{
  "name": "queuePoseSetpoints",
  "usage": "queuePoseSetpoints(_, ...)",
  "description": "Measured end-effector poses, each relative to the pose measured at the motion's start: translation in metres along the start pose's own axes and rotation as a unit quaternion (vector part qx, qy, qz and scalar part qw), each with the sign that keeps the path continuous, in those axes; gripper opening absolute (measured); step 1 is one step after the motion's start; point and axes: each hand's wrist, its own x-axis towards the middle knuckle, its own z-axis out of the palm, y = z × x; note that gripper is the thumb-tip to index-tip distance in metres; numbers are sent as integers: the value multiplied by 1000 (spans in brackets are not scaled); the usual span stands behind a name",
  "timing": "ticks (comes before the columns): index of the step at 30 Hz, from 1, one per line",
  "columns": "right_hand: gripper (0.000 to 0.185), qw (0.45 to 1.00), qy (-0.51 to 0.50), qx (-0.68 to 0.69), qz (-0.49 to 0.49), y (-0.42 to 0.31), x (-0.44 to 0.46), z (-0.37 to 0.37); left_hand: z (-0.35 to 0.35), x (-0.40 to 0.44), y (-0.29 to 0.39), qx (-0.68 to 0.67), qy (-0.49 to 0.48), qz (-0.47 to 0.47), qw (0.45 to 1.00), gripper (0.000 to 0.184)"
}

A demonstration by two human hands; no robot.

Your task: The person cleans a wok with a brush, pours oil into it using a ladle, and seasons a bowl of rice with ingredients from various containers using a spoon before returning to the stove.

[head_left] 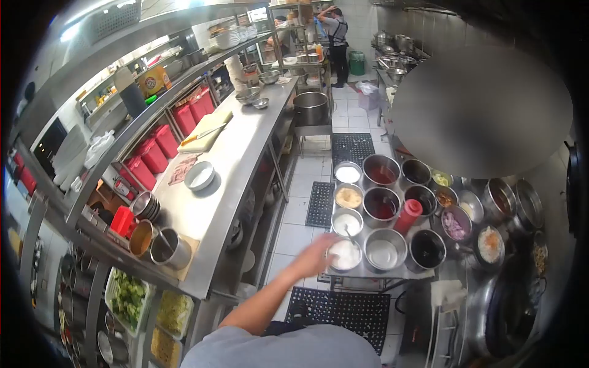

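1. Left hand [316, 256]: reaches in from the near side, with its fingers at the left rim of the powder bowl [345, 255]. Whether the grip is open or closed on the rim or the contents cannot be told (the fingertips are too small and blurred).
2. Powder bowl: holds a white substance and sits at the near left corner of the steel counter [405, 274], directly to the right of the grip.
3. Obstructions: a spoon handle [348, 231] rises at the far side of the powder bowl, close to the fingers. A metal pot [385, 249] with pale contents stands just beside it on the right.
4. Right of that pot: a pot of dark liquid [427, 249]. A red squeeze bottle [408, 216] stands upright behind the two.
5. Left column, beyond the powder bowl: a white-filled container [346, 221], then a container of yellowish contents [348, 197].
6. Adjacent column: two pots of reddish sauce [381, 206], one behind the other.
7. Far end: a large stockpot [310, 108] and, farther back, a standing person [338, 46] in an apron.
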Motion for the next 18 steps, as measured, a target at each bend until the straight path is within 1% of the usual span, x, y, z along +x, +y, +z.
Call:
queuePoseSetpoints(1,19,1000,6,-5,4,-8,-7,11,-31,-7,-39,21,48,-33,998,49)
queuePoseSetpoints(2,19,1000,11,-9,7,-14,-14,22,-69,-13,-69,77,94,-46,992,42)
queuePoseSetpoints(3,19,1000,17,-12,10,-21,-20,34,-103,-21,-113,106,139,-71,982,41)
queuePoseSetpoints(4,19,1000,26,-12,10,-27,-27,45,-138,-23,-157,90,161,-137,973,40)
queuePoseSetpoints(5,19,999,32,-14,10,-33,-33,58,-170,-30,-197,133,199,-125,963,42)
queuePoseSetpoints(6,19,999,37,-15,12,-39,-39,69,-203,-35,-232,154,220,-176,947,43)
queuePoseSetpoints(7,19,999,43,-16,14,-44,-45,79,-230,-40,-280,224,262,-158,925,46)
queuePoseSetpoints(8,19,999,47,-18,15,-49,-52,89,-251,-50,-324,253,274,-192,908,48)
queuePoseSetpoints(9,19,998,52,-20,15,-50,-60,97,-274,-49,-344,282,285,-224,888,50)
queuePoseSetpoints(11,19,998,59,-21,17,-56,-69,111,-313,-44,-360,280,235,-335,868,61)
queuePoseSetpoints(12,19,997,66,-22,15,-56,-74,116,-322,-50,-404,335,233,-330,851,68)
queuePoseSetpoints(14,19,997,75,-19,8,-52,-79,121,-336,-49,-401,329,207,-403,829,74)
queuePoseSetpoints(17,19,995,94,-11,-1,-58,-85,129,-343,-52,-399,291,146,-474,818,75)
queuePoseSetpoints(18,19,995,104,-8,-3,-62,-87,130,-340,-56,-405,288,147,-479,816,75)
